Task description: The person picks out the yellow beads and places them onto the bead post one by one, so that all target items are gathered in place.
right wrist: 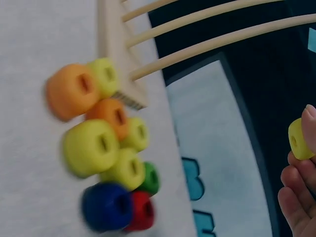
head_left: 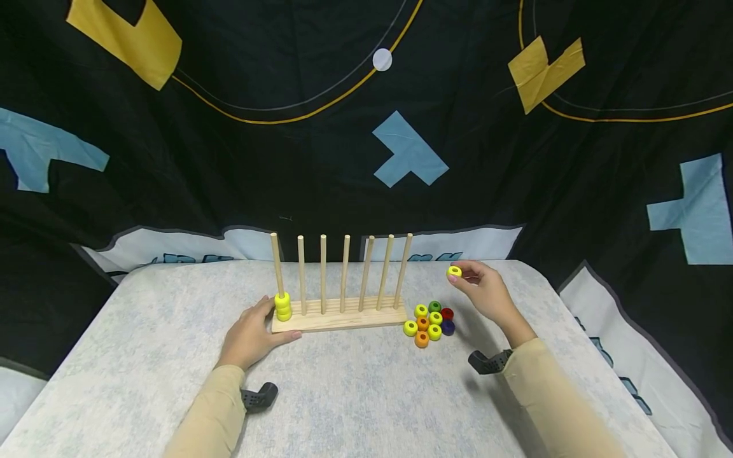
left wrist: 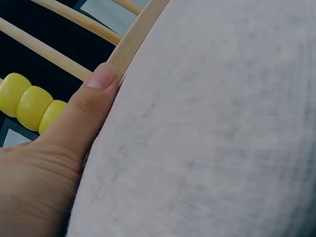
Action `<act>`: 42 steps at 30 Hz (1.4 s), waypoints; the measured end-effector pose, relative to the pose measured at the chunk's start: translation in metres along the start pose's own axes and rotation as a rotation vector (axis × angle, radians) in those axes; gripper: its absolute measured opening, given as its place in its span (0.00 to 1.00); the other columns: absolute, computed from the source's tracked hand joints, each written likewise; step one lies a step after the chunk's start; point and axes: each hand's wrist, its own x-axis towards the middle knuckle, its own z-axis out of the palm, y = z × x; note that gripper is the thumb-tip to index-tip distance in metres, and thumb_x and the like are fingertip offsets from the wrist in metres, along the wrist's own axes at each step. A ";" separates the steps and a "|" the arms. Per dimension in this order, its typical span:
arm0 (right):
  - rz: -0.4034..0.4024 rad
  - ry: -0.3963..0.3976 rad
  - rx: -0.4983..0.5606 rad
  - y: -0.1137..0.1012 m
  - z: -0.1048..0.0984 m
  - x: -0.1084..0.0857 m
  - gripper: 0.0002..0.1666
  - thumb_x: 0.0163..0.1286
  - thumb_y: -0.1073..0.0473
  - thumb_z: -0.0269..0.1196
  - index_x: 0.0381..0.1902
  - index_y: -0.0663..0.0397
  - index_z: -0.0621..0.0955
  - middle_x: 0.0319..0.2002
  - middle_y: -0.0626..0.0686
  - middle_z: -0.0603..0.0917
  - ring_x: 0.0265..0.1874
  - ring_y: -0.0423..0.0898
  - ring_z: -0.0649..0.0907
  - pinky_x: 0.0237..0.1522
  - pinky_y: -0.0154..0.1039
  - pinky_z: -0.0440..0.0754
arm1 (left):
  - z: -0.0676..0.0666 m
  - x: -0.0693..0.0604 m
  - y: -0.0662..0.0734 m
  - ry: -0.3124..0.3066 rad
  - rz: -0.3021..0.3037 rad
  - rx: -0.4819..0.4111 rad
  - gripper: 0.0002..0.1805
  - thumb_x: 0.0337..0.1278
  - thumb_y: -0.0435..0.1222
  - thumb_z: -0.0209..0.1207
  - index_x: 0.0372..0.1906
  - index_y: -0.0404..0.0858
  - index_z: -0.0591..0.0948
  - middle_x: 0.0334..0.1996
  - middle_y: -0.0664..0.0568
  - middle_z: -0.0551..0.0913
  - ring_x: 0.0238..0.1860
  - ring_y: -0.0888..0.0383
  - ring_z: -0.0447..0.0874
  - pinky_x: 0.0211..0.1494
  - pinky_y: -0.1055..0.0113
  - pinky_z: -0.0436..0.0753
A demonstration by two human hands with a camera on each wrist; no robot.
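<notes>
Gripping peg rack [head_left: 349, 320] at 9 o'clock end between thumb and fingers of left hand [head_left: 247, 337]; pinching yellow bead [head_left: 454, 272] in right hand [head_left: 488, 294], at 1 o'clock from nine loose beads [head_left: 435, 321]; apparently early on, with three stacked beads [head_left: 283, 308] on 9 o'clock peg [head_left: 277, 264] and six bare pegs [head_left: 345, 273] remaining.

No word can be made out from here. Blue, dark-edged letter-like shapes [head_left: 177, 258] stand on the white border [head_left: 481, 242] of the dark cloth [head_left: 321, 184]. Some lie behind the wooden peg rack [head_left: 349, 323] to its left, some behind its right end, both cut off by the table edge [head_left: 189, 263]; others run well to its right, too partial to read.
</notes>
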 end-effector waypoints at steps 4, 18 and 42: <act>0.009 0.014 0.030 -0.013 -0.005 0.017 0.25 0.71 0.48 0.64 0.60 0.54 0.79 0.51 0.56 0.83 0.50 0.51 0.82 0.52 0.31 0.84 | 0.001 0.000 0.000 0.001 0.000 0.002 0.62 0.36 0.70 0.68 0.73 0.36 0.66 0.74 0.33 0.63 0.72 0.31 0.62 0.70 0.31 0.66; -0.112 -0.007 0.133 -0.073 -0.012 0.052 0.22 0.70 0.49 0.64 0.58 0.51 0.80 0.50 0.54 0.84 0.46 0.48 0.83 0.48 0.26 0.83 | -0.001 0.000 0.001 0.006 0.006 -0.008 0.60 0.37 0.69 0.69 0.72 0.35 0.66 0.73 0.32 0.63 0.71 0.30 0.63 0.69 0.31 0.67; -0.184 -0.074 0.182 -0.135 0.015 0.073 0.21 0.66 0.53 0.69 0.56 0.48 0.82 0.48 0.50 0.85 0.43 0.46 0.84 0.47 0.33 0.86 | -0.008 0.002 -0.009 -0.064 -0.006 -0.086 0.61 0.37 0.68 0.70 0.74 0.35 0.65 0.75 0.34 0.60 0.75 0.32 0.57 0.75 0.35 0.60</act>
